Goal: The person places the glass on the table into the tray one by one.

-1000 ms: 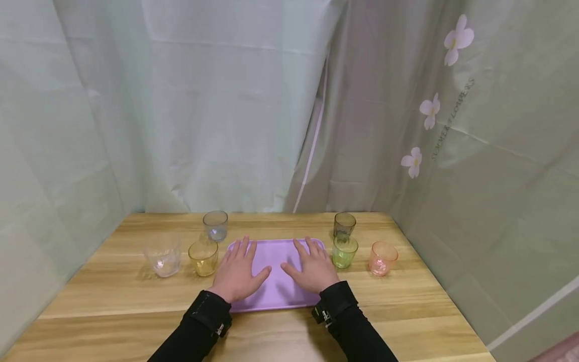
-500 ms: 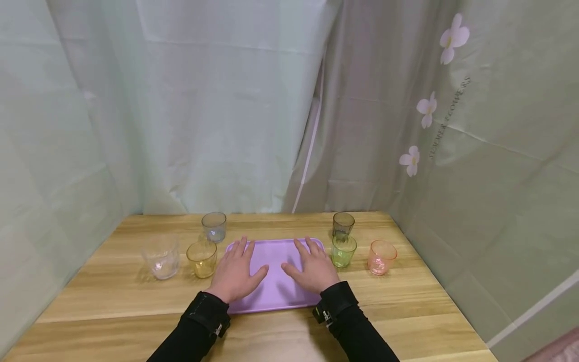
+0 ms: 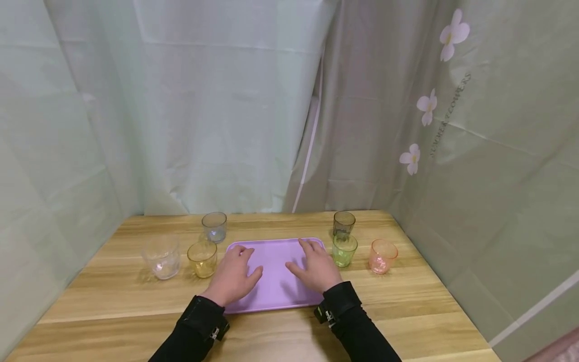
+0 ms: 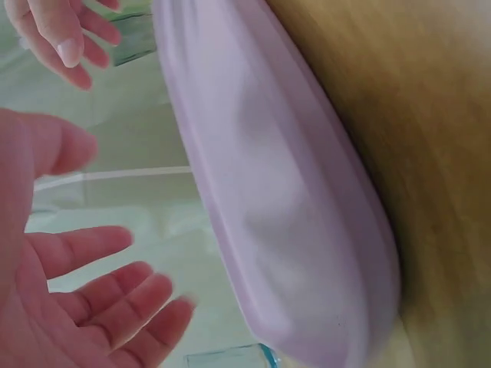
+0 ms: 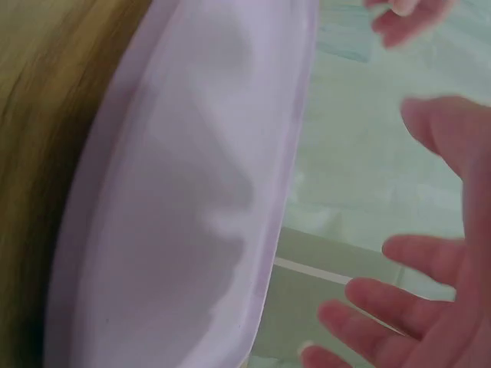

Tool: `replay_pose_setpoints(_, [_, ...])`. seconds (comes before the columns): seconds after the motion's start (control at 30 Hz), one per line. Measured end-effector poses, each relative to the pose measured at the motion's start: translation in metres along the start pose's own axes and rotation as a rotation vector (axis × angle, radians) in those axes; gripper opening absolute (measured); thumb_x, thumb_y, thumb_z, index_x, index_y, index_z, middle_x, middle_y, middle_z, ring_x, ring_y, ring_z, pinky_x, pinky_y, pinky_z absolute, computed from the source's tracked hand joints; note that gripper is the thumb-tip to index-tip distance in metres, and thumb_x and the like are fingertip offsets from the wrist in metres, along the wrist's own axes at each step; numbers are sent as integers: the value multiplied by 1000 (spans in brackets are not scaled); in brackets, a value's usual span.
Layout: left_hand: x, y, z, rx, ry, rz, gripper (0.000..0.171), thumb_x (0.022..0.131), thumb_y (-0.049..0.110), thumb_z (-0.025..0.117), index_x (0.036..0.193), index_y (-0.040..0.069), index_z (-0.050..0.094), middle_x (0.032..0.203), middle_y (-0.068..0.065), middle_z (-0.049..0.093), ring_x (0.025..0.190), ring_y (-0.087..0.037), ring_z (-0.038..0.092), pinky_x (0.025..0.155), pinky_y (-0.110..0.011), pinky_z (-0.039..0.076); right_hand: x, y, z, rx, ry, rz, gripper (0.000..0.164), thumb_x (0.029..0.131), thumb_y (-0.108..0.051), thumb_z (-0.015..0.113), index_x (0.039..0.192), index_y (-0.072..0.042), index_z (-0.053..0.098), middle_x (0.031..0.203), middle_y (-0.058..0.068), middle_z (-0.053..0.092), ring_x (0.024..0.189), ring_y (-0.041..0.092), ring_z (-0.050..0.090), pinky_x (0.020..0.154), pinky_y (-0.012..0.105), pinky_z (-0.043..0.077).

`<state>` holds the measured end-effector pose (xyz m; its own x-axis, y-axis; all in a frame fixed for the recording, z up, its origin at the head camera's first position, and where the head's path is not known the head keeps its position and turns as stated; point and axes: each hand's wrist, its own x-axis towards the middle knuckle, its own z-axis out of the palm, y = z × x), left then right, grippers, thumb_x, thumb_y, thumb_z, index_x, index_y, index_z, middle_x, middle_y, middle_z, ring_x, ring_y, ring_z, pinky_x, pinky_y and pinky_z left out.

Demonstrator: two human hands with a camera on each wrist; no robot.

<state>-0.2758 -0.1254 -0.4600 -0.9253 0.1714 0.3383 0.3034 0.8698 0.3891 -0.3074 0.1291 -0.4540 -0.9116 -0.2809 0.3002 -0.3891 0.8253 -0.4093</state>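
Both hands hover above a purple rectangular tray [image 3: 276,281] lying on the wooden table. My left hand [image 3: 232,274] is over the tray's left side, its fingers relaxed and slightly bent, holding nothing. Close to its left stands a yellow glass [image 3: 202,261]. My right hand [image 3: 316,269] is over the tray's right side with fingers loosely spread and nothing in them. Just right of it is a green glass [image 3: 344,253]. Each wrist view shows the palm apart from the tray surface, with shadows falling on it.
A clear glass [image 3: 163,261] stands at far left, a bluish-grey glass [image 3: 214,229] behind the yellow one. On the right are a dark grey glass [image 3: 344,223] and an orange-pink glass [image 3: 382,259]. Curtains [image 3: 226,125] enclose the table [image 3: 398,322] at back and sides.
The left hand's fingers have bent down from straight, and the hand has dropped slightly. The right hand's fingers have curved a little and it has shifted slightly right. Tray and glasses stay put.
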Motion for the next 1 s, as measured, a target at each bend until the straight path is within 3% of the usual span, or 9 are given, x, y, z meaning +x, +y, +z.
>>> replay_pose_setpoints(0.1, [-6, -2, -7, -68, 26, -36, 46, 100, 25, 74, 132, -8, 70, 123, -24, 66, 111, -38, 68, 103, -56, 58, 0, -2, -7, 82, 33, 24, 72, 101, -49, 75, 155, -5, 58, 154, 24, 60, 138, 44, 64, 112, 59, 55])
replay_pose_setpoints(0.2, [-12, -6, -14, -114, 25, -86, 40, 100, 22, 73, 128, -7, 71, 118, -23, 68, 105, -36, 71, 98, -56, 60, 1, -5, -17, 152, 49, 36, 70, 103, -47, 75, 156, -5, 57, 153, 23, 61, 135, 43, 66, 110, 59, 56])
replay_pose_setpoints(0.37, [-18, -15, -21, -149, -14, -151, 41, 101, 21, 73, 131, -7, 70, 116, -23, 71, 104, -37, 72, 96, -57, 61, 2, -8, -37, 203, 74, 46, 67, 104, -44, 74, 156, -5, 57, 147, 22, 63, 130, 40, 68, 104, 57, 58])
replay_pose_setpoints(0.57, [-22, -30, -21, -159, -46, -195, 47, 99, 17, 74, 133, -15, 65, 100, -16, 67, 89, -27, 64, 85, -50, 58, 0, -5, -63, 245, 163, 71, 66, 104, -41, 76, 156, -4, 58, 148, 20, 63, 135, 39, 65, 106, 58, 57])
replay_pose_setpoints(0.8, [-28, -43, -16, -148, -79, -226, 52, 99, 13, 74, 139, -16, 62, 89, -8, 60, 83, -22, 60, 78, -42, 53, -4, 12, -101, 345, 281, 117, 66, 106, -36, 74, 160, -4, 53, 153, 20, 58, 140, 39, 60, 116, 58, 51])
replay_pose_setpoints(1.0, [-37, -51, -15, -190, -116, -275, 55, 100, 11, 72, 144, -17, 57, 77, -5, 60, 65, -18, 57, 61, -33, 46, -10, 38, -127, 381, 391, 190, 66, 108, -37, 70, 162, -5, 50, 155, 22, 55, 146, 40, 54, 122, 57, 44])
